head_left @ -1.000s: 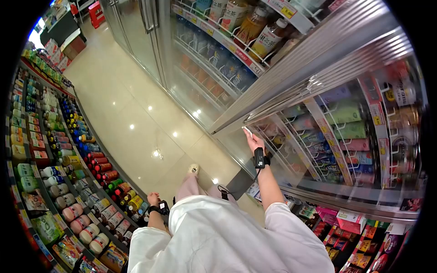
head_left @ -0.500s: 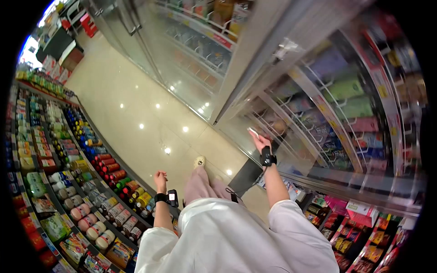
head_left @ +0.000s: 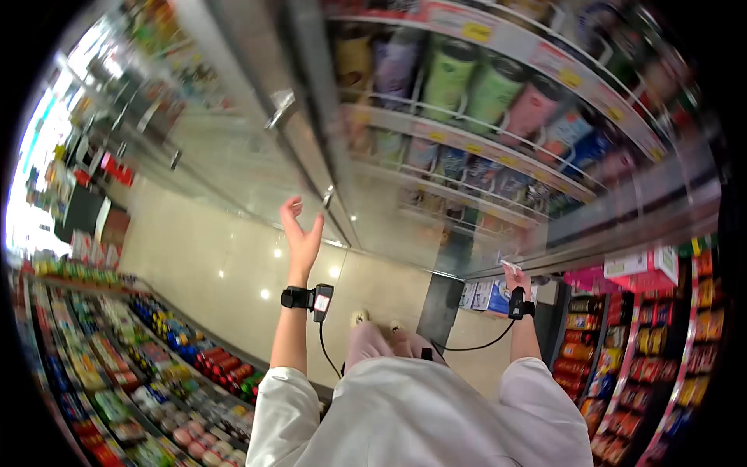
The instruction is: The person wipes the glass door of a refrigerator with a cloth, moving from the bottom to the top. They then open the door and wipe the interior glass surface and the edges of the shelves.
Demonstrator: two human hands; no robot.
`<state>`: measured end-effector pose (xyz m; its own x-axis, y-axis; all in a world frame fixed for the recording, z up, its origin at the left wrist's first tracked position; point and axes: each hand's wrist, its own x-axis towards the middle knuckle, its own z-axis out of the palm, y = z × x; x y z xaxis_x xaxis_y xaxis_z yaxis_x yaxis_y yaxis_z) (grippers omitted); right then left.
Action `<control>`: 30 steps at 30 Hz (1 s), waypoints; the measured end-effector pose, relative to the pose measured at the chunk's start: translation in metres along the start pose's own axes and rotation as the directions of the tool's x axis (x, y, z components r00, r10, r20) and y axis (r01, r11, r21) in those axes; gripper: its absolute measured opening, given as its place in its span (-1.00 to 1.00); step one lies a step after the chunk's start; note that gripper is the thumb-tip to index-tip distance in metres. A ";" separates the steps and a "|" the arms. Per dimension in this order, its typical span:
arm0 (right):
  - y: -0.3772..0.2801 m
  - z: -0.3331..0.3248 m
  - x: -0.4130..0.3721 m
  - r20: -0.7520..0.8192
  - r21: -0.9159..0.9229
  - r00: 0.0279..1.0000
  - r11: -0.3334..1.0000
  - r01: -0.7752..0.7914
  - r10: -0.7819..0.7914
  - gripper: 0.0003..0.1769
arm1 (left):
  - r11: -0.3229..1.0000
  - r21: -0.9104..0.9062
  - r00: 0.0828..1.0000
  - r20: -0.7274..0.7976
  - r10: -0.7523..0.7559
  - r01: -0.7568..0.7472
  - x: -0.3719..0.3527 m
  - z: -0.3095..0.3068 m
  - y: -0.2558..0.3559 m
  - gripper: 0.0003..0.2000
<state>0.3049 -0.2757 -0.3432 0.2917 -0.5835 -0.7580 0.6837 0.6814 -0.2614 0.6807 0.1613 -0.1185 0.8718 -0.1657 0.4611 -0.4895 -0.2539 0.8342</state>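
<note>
My left hand [head_left: 302, 237] is raised in front of the glass cooler doors, thumb and fingers apart and nothing in it. A metal door handle [head_left: 328, 194] is just beyond its fingertips, apart from them as far as I can see. Low on the right, my right hand [head_left: 517, 277] is closed around a small, pale, flat-looking object [head_left: 510, 265], too small to name, close to the cooler's lower edge. Behind the glass, green bottles [head_left: 449, 78] and pink bottles [head_left: 533, 105] stand on wire-fronted shelves. Each wrist wears a black strapped device [head_left: 323, 302] with a cable.
Curved shelves of drinks and packets [head_left: 148, 366] run along my left. Snack racks [head_left: 654, 342] stand at the right, with a pink-and-white box [head_left: 642, 268] above them. Tiled floor [head_left: 202, 257] lies between shelves and cooler. A red stool [head_left: 117, 169] is far left.
My left hand has risen from low beside my body toward the door handle, fingers opening. My right hand has shifted right and lower in view. The view has turned toward the cooler.
</note>
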 end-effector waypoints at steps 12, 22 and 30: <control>0.045 0.076 -0.152 0.232 -0.478 0.178 0.048 0.877 -0.956 -0.54 | 0.837 -0.487 0.966 0.182 -0.181 0.249 0.028 0.048 -0.044 -0.74; 0.117 0.119 -0.133 0.493 -0.317 -0.256 -0.445 0.837 -0.832 -0.52 | 0.842 -0.539 0.997 -0.080 -0.021 -0.026 0.029 0.063 -0.069 -0.75; 0.178 0.032 -0.008 0.783 -0.072 -0.506 -0.861 0.504 -0.362 -0.54 | 0.720 -0.664 0.972 -0.048 0.230 -0.203 0.059 0.053 -0.095 -0.70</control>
<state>0.4453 -0.1636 -0.3646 0.1288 -0.2968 0.9462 -0.4894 -0.8489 -0.1997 0.7780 0.1252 -0.1866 0.7358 -0.1734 0.6546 -0.5155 0.4834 0.7075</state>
